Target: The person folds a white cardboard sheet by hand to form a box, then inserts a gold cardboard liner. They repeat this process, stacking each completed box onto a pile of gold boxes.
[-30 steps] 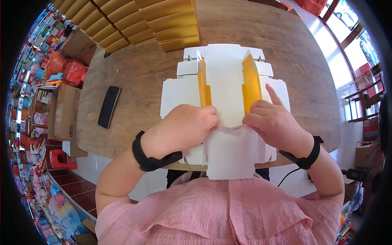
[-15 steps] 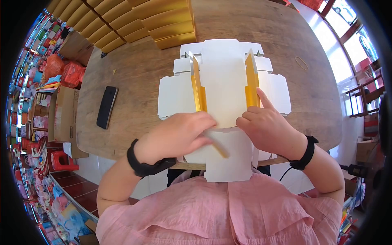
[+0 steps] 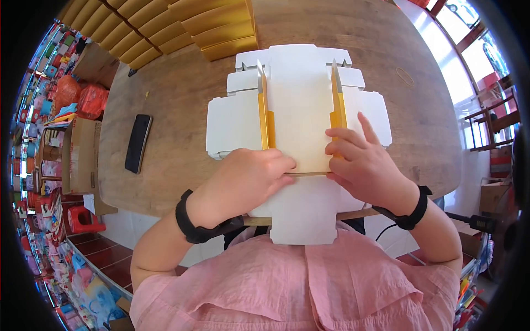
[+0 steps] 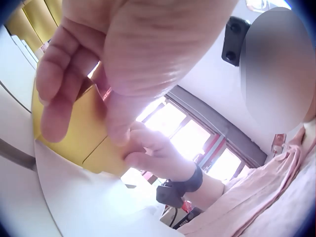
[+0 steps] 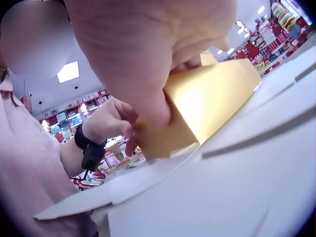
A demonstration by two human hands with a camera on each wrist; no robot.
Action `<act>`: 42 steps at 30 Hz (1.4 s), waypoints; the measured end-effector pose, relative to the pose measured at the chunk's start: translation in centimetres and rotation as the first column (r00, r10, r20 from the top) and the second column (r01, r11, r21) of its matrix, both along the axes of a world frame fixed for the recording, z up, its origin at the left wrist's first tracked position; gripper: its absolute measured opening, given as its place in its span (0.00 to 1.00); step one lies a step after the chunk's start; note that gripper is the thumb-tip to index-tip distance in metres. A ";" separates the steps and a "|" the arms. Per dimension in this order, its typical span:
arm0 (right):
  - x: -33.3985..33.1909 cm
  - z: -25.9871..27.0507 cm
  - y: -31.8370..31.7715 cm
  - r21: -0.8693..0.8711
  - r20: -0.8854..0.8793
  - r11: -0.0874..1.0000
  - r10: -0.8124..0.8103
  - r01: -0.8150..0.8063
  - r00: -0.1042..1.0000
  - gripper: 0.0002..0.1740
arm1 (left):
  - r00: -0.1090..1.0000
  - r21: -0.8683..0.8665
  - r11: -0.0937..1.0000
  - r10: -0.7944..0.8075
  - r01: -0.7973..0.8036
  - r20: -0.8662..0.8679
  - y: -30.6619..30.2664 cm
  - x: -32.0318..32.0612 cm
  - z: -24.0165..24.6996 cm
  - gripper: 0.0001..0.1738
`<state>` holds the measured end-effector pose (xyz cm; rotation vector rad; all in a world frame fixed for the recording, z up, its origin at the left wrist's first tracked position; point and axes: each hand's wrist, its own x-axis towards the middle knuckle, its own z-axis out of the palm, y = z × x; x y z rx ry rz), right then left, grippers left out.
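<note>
A partly folded card box, white inside and gold outside, lies over several flat white card sheets. Its left gold wall and right gold wall stand up. My left hand pinches the near left corner, its thumb close to the thin near edge. At the near right corner my right hand pinches the card, index finger raised. In the right wrist view the thumb lies against the gold face; in the left wrist view fingers bend over the gold card.
Stacked gold boxes stand at the far left of the wooden table. A black phone lies to the left and a rubber band to the right. A lower white panel overhangs the near table edge.
The near edge between my hands, bent at first, is now straight. My left thumb and fingers have closed again at the corner, and my right fingers have spread along the right wall.
</note>
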<state>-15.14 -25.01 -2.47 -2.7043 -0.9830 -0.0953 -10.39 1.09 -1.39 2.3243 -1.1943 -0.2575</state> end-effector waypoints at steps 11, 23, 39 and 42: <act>-6.4 -1.4 0.4 0.044 -0.017 0.995 -0.086 0.087 0.996 0.13 | 0.952 0.198 0.980 -0.034 -0.028 0.305 -0.7 -0.8 -1.2 0.04; -4.6 -0.8 0.7 0.172 -0.028 0.985 -0.019 0.023 0.999 0.09 | 0.976 0.148 0.989 -0.028 -0.005 0.217 -1.1 -0.2 -0.5 0.07; -3.7 -1.7 1.4 0.529 -0.105 0.837 -0.098 0.139 0.990 0.25 | 0.716 -0.038 0.976 -0.182 0.213 -0.674 3.0 2.5 2.5 0.24; -3.7 -1.7 1.8 0.584 -0.152 0.787 -0.136 0.201 0.979 0.33 | 0.610 0.067 0.994 0.108 -0.089 -0.785 2.1 1.4 2.1 0.27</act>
